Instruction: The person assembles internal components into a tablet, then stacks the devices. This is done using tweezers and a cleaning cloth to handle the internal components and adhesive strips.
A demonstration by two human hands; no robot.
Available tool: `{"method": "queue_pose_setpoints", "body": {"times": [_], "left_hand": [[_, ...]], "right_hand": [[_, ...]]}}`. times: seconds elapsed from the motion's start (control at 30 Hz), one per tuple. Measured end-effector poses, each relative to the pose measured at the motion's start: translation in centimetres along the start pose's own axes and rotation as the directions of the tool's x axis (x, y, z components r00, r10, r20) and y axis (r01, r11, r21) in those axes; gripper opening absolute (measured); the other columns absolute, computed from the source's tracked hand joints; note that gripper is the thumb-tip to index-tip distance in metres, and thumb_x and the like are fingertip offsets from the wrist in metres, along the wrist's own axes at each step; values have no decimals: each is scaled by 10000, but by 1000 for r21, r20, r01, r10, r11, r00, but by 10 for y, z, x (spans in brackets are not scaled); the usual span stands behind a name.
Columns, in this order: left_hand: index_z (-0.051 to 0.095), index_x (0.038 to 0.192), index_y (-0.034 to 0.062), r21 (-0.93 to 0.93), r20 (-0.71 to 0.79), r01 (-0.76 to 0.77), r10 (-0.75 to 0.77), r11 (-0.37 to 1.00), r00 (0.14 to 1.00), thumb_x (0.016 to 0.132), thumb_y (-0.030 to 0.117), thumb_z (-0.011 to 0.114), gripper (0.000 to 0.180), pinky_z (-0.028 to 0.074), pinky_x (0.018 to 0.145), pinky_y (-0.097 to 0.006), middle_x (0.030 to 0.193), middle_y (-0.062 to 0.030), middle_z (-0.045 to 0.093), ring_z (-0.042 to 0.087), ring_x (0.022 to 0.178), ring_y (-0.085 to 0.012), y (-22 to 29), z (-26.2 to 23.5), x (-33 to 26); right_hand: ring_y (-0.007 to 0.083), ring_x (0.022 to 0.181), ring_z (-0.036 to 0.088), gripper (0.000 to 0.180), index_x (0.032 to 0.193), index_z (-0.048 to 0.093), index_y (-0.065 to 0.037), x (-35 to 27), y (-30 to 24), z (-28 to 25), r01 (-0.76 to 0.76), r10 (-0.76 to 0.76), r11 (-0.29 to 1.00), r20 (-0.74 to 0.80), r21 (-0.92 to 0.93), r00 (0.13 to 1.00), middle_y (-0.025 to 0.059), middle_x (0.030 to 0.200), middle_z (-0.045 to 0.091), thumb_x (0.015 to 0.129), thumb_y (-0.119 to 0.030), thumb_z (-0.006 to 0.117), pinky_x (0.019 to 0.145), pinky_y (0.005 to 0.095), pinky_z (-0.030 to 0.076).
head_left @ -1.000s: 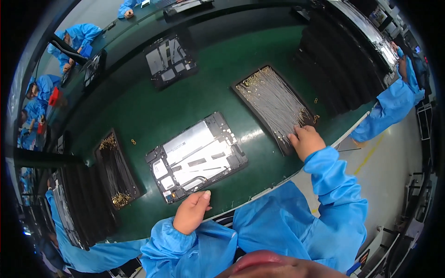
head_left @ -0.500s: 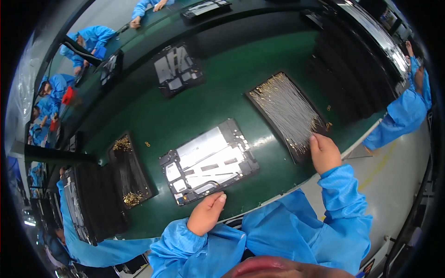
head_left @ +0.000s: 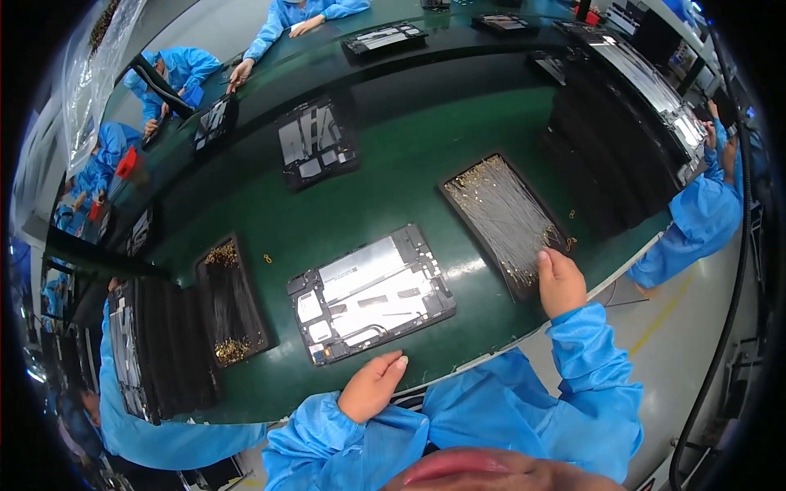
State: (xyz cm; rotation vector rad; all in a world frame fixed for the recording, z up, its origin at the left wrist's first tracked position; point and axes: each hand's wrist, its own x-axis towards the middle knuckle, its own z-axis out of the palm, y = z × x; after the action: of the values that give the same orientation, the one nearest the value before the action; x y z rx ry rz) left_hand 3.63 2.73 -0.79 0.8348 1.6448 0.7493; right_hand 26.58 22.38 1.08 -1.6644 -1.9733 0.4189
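An opened tablet point(head_left: 368, 295), with silver battery plates and a black frame, lies face up on the green table in front of me. My left hand point(head_left: 372, 386) is closed just below its near edge, thumb against fingers; anything between them is too small to make out. To the right is a dark tray point(head_left: 516, 282) filled with thin grey cables point(head_left: 503, 209) with gold-coloured ends. My right hand point(head_left: 562, 283) pinches at the tray's near right corner, by the cable ends. What its fingertips grip is hidden.
A second tray point(head_left: 260, 327) with black cables stands left, beside a row of black dividers point(head_left: 176, 352). More dividers point(head_left: 610, 155) stand at the right. Another opened tablet point(head_left: 315, 143) lies farther back. Small yellow loops point(head_left: 268, 259) lie about. Co-workers in blue sit around.
The view has tilted, showing more of the far side. My right hand stays at the cable tray and my left below the tablet. A co-worker's arm at the far left has moved.
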Motion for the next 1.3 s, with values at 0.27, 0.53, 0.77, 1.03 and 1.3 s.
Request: {"method": "queue_pose_setpoints", "body": {"times": [0.27, 0.53, 0.77, 1.03, 1.3], "left_hand": [[535, 976, 15, 356, 8, -409, 435, 840, 900, 755, 201, 558, 290, 401, 774, -371, 941, -175, 530, 497, 867, -333, 27, -2, -17], [563, 902, 48, 782, 16, -497, 785, 376, 620, 644, 126, 637, 279, 414, 702, -382, 862, -117, 534, 496, 819, -305, 26, -4, -5], [567, 791, 40, 745, 39, -520, 751, 418, 660, 610, 78, 625, 194, 418, 564, -316, 683, -63, 516, 504, 651, -225, 24, -7, -6], [559, 806, 15, 706, -36, -466, 684, 533, 728, 596, -1, 622, 220, 427, 647, -344, 714, -106, 541, 519, 716, -285, 5, -4, 0], [571, 883, 49, 641, 16, -561, 722, 524, 692, 592, 49, 634, 297, 432, 563, -302, 745, -59, 547, 514, 649, -218, 16, 6, 7]], "right_hand": [[306, 736, 537, 209, 880, 565, -25, -16, -53, 0, 204, -219, 936, 19, 285, 976, 151, 807, 567, 806, -201, 479, 656, 353, 430], [310, 760, 538, 259, 857, 574, -69, -43, -94, 39, 110, -582, 812, 783, 573, 218, 154, 812, 567, 812, -282, 433, 677, 365, 426], [271, 764, 556, 315, 919, 565, -57, -41, -77, 40, -74, -536, 838, 841, 540, 73, 140, 833, 578, 808, -323, 438, 698, 311, 432], [100, 691, 524, 276, 892, 574, -29, -46, -57, 47, -358, -307, 882, 950, 307, 58, 32, 749, 577, 804, -284, 517, 622, 232, 426], [67, 572, 461, 308, 859, 570, -46, -49, -65, 47, -624, -203, 772, 977, 122, -60, 2, 698, 531, 801, -343, 512, 505, 202, 387]]}}
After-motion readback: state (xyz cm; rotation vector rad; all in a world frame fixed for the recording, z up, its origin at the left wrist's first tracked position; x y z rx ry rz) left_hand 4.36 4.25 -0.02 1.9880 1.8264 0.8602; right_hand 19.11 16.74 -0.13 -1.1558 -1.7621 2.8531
